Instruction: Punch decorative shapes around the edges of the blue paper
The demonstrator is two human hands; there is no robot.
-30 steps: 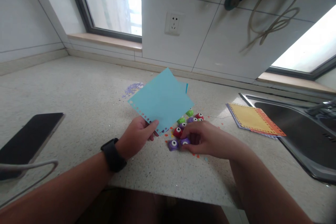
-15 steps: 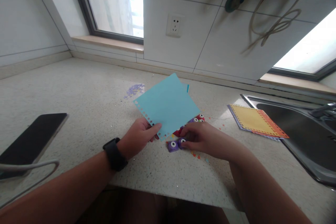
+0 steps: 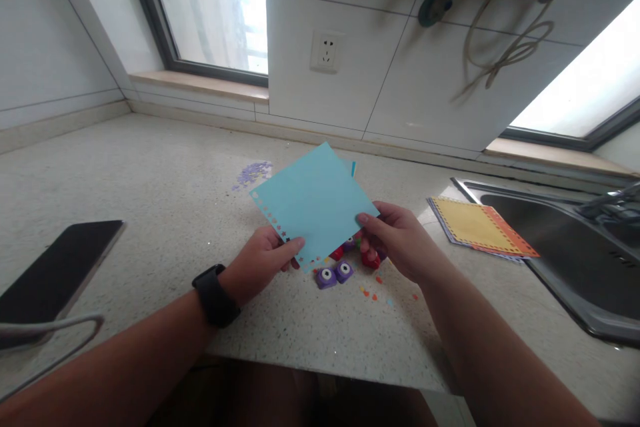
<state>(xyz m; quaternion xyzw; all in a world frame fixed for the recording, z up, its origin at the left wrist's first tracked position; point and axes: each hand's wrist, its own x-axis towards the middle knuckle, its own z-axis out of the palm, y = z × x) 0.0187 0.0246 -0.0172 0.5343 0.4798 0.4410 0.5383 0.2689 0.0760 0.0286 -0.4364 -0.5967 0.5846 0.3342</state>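
Observation:
A sheet of light blue paper [image 3: 313, 197] is held up above the counter, with small shapes punched along its lower left edge and near its bottom corner. My left hand [image 3: 277, 251] pinches that punched side, thumb on top. At the right corner, my right hand [image 3: 387, 230] grips the same sheet between thumb and fingers. Just below the sheet, a purple craft punch [image 3: 326, 277] and another purple punch [image 3: 345, 271] sit side by side. Close under my right fingers is a red craft punch [image 3: 371, 258]; more punches are partly hidden by the paper and hand.
Purple paper bits [image 3: 253, 175] are heaped behind on the left, and orange bits [image 3: 367, 293] lie near the punches. Punched yellow and orange sheets [image 3: 475, 223] overhang the sink [image 3: 545, 240]. A dark flat device [image 3: 60, 267] and a cable [image 3: 65, 325] are at left.
My right hand has left the purple punch and moved up to the sheet's right corner, now gripping it. My left hand keeps its hold. The view has shifted slightly.

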